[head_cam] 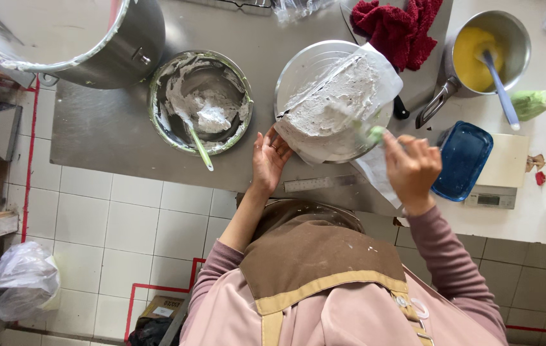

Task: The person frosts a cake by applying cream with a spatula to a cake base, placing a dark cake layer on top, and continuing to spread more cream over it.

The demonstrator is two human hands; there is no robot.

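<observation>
1. Two hands worked: my left hand [270, 157], fingers spread, steadied the tilted steel bowl [324, 77] on the table [100, 128].
2. My right hand [412, 172] gripped a green spatula [373, 134], scraping grey batter [343, 102].
3. The bowl seemed heavy and slippery, best held by the rim.

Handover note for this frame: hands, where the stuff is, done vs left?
Left hand: open, steadying the rim of the tilted steel bowl.
Right hand: shut on a green spatula, scraping in the bowl.
Grey batter coats the bowl's plastic liner.
Second bowl to the left: mostly scraped, spatula left inside.
Done: most batter loosened. Left: the batter clinging to the liner.
</observation>
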